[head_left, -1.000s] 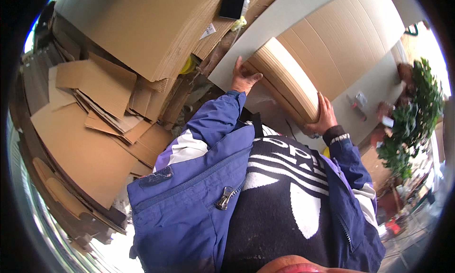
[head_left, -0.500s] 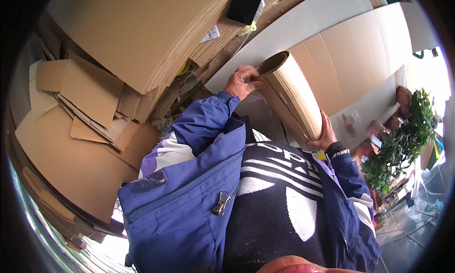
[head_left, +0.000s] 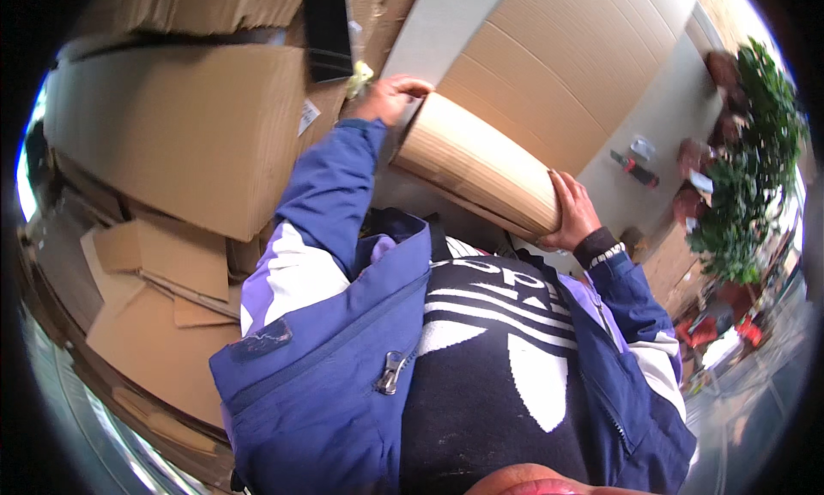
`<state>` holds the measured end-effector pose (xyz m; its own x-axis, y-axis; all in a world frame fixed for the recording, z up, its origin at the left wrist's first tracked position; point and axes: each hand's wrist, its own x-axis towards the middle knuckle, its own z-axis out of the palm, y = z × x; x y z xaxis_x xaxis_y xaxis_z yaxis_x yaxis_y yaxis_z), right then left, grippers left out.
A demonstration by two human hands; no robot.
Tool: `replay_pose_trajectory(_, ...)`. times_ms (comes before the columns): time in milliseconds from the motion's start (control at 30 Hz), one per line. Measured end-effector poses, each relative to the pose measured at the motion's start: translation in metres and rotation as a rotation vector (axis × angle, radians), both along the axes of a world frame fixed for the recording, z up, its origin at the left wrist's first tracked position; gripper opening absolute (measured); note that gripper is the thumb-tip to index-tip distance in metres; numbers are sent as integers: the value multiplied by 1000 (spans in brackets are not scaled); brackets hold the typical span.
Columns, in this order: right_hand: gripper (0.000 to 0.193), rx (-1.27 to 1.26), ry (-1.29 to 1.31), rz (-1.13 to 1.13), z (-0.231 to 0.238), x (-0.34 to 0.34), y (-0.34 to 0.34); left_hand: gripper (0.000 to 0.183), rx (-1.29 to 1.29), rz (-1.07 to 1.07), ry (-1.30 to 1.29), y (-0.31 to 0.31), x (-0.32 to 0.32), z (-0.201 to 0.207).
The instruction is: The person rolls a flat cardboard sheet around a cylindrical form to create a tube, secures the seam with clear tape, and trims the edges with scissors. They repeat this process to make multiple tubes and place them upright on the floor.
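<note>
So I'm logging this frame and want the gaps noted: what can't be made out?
- Head view: left hand fingertips, hidden behind the cardboard stack.
- Right hand palm, pressed against the stack's end.
- Stack's underside, hidden by the jacket.
- Small items on the grey surface, too small.

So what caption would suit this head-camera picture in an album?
Both hands, left hand and right hand, grip a thick stack of cardboard sheets beside piled cardboard.
</note>
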<state>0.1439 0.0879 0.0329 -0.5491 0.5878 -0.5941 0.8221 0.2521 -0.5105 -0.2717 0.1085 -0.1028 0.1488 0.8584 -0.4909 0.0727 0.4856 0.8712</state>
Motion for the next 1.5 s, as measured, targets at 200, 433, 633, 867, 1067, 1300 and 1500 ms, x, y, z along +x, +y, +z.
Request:
replay_pose_trajectory(200,119,37,0,-33,5,-2,-2,34,121,-399,-89,81,22,-1)
replay_pose_trajectory(433,118,71,-12,-68,8,-2,-6,45,41,-776,281,109,50,-7)
replay_pose_trajectory(633,118,79,-45,-61,7,0,-8,44,110,-838,315,111,43,-5)
replay_pose_trajectory(867,117,52,-51,-38,8,1,-8,54,264,-995,402,108,39,8)
replay_pose_trajectory(1067,116,32,-62,-22,8,-1,-2,59,224,-1083,431,112,45,31)
replay_pose_trajectory(1300,113,-25,-51,-43,4,4,5,107,460,-1373,626,27,161,118)
replay_pose_trajectory(1500,118,-26,-16,-47,-12,15,14,112,723,-1071,693,-40,218,113)
